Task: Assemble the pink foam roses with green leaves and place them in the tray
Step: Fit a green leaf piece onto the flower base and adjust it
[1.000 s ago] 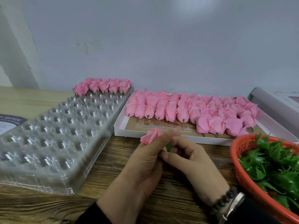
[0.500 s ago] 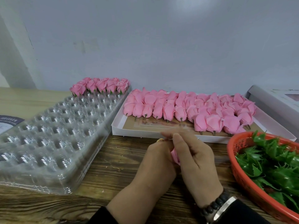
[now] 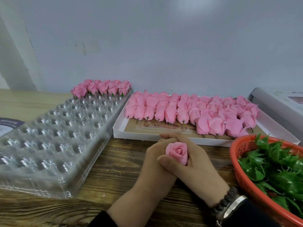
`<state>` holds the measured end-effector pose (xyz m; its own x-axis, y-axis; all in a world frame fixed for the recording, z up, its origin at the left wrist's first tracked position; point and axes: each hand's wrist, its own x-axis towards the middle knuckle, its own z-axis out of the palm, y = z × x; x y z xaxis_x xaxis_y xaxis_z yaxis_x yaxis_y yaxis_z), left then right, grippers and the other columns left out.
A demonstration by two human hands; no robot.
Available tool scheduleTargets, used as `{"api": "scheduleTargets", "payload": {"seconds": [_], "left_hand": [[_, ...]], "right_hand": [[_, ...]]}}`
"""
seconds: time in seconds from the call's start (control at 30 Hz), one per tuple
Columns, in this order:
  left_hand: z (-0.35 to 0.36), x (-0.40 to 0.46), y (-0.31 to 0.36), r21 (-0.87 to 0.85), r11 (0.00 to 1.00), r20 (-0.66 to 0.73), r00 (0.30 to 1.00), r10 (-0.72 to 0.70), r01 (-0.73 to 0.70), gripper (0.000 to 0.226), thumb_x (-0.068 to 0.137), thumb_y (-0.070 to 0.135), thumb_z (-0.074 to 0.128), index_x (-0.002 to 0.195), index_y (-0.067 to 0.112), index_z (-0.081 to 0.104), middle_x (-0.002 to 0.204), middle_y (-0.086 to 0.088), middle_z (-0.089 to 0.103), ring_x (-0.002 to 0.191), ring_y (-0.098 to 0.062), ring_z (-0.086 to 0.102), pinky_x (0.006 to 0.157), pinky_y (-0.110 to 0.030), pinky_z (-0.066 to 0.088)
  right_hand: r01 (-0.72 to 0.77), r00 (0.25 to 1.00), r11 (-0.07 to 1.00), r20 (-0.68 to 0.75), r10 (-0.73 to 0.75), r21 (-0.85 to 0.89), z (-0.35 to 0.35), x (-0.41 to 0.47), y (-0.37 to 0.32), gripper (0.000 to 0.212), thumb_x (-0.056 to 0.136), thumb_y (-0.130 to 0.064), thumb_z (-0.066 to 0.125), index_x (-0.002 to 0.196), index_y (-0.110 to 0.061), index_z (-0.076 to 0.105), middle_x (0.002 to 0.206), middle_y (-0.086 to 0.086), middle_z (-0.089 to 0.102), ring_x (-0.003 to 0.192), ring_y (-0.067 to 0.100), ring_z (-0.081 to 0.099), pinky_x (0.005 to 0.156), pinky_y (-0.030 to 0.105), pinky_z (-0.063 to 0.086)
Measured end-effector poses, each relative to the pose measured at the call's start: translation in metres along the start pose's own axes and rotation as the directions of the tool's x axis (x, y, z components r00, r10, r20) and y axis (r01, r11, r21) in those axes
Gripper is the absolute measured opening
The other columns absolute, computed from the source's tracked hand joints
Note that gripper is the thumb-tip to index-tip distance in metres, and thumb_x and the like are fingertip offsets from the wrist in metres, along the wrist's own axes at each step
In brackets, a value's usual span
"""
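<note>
- Three containers sit before me on the wooden table (image 3: 114, 171): a clear plastic tray (image 3: 49, 145) at left, a white box (image 3: 205, 140) in the middle, an orange basket (image 3: 236, 163) at right.
- One short row of finished roses (image 3: 101, 87), green showing at their bases, stands along the tray's far edge; the nearer cups hold nothing.
- Bare pink rose heads (image 3: 188, 110) lie packed in rows across the far part of the white box, stubs pointing toward me, with brown card showing along its near side.
- Green leaves (image 3: 278, 169) fill the basket.
- My left hand (image 3: 155, 171) and right hand (image 3: 196, 167) are pressed together just in front of the box, fingers of both curled round one pink rose (image 3: 177, 153), its bloom turned up toward me; any leaf under it is hidden by my fingers.
- Half a second ago the bloom was tucked low between my hands and nearly out of sight; a second ago it stuck out to the left above my left thumb, a bit of green at my fingertips.
- A dark bead bracelet (image 3: 226, 202) and a metal band circle my right wrist.
- Behind the table rises a plain pale wall (image 3: 164, 46); a printed sheet (image 3: 8, 125) lies at far left and a grey-white box (image 3: 278, 104) at far right.
</note>
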<state>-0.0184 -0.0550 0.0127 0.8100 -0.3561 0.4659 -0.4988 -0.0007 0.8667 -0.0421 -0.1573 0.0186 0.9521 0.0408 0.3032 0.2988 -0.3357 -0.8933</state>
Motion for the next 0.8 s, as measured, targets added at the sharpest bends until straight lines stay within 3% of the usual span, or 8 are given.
{"api": "scheduleTargets", "payload": {"seconds": [0.07,0.17,0.27,0.33,0.47,0.63,0.8], "left_hand": [[-0.002,0.001,0.001,0.041,0.999,0.015,1.0,0.003,-0.004,0.015,0.075,0.015,0.058,0.06,0.019,0.057,0.062,0.0,0.058,0.062,-0.009,0.052,0.056,-0.032,0.045],[-0.003,0.003,-0.001,0.002,0.999,0.007,0.999,-0.045,0.045,0.014,0.074,0.02,0.063,0.062,0.024,0.06,0.068,-0.002,0.062,0.066,-0.02,0.058,0.062,-0.039,0.05],[-0.004,0.006,-0.001,0.123,0.991,-0.038,0.998,-0.057,0.061,0.022,0.072,0.022,0.062,0.056,0.037,0.059,0.06,0.011,0.061,0.061,-0.004,0.057,0.061,-0.021,0.046],[-0.004,0.005,0.001,0.224,0.974,0.002,0.999,-0.044,0.042,0.016,0.069,0.03,0.056,0.059,0.041,0.059,0.063,0.013,0.062,0.063,0.0,0.058,0.061,-0.017,0.046],[0.001,0.003,0.0,0.399,0.917,0.134,0.99,-0.046,-0.011,0.03,0.076,0.029,0.044,0.089,0.019,0.069,0.088,-0.001,0.071,0.086,-0.013,0.065,0.075,-0.033,0.054],[-0.002,0.001,-0.002,0.235,0.971,0.086,0.994,-0.067,0.045,0.019,0.078,0.021,0.053,0.087,0.018,0.07,0.087,-0.001,0.071,0.086,-0.016,0.067,0.075,-0.039,0.055],[-0.002,0.0,-0.002,0.157,0.988,0.089,0.996,-0.031,0.017,0.023,0.078,0.011,0.057,0.069,0.032,0.061,0.071,0.011,0.064,0.07,-0.003,0.062,0.062,-0.028,0.052]], "right_hand": [[-0.028,0.999,0.999,0.025,0.028,0.021,-0.002,0.0,0.002,0.067,0.048,-0.068,0.066,0.11,-0.047,0.052,0.102,-0.021,0.066,0.099,-0.006,0.06,0.085,0.014,0.046],[0.011,1.0,0.999,0.013,-0.012,0.047,-0.004,-0.002,0.0,0.08,0.048,-0.07,0.067,0.12,-0.043,0.047,0.111,-0.02,0.062,0.105,-0.008,0.057,0.084,0.01,0.045],[0.166,0.973,0.984,-0.174,-0.152,0.07,-0.003,-0.004,-0.005,0.049,0.071,-0.058,0.054,0.114,-0.035,0.056,0.112,-0.017,0.064,0.107,-0.002,0.058,0.084,0.015,0.048],[0.228,0.941,0.974,-0.26,-0.216,0.015,0.001,-0.005,-0.006,0.037,0.081,-0.048,0.044,0.107,-0.03,0.063,0.104,-0.015,0.068,0.102,0.002,0.061,0.084,0.022,0.05],[0.217,0.931,0.969,-0.274,-0.241,-0.115,0.01,-0.003,-0.003,0.035,0.085,-0.04,0.041,0.092,-0.024,0.071,0.095,-0.016,0.069,0.097,0.001,0.062,0.088,0.022,0.047],[0.203,0.945,0.97,-0.234,-0.23,-0.135,0.013,0.0,-0.004,0.032,0.082,-0.042,0.043,0.091,-0.028,0.07,0.096,-0.021,0.068,0.098,-0.003,0.06,0.088,0.014,0.044],[0.198,0.951,0.966,-0.207,-0.23,-0.167,0.012,-0.002,-0.004,0.023,0.077,-0.045,0.048,0.093,-0.042,0.063,0.099,-0.022,0.066,0.1,0.0,0.06,0.089,0.021,0.046]]}}
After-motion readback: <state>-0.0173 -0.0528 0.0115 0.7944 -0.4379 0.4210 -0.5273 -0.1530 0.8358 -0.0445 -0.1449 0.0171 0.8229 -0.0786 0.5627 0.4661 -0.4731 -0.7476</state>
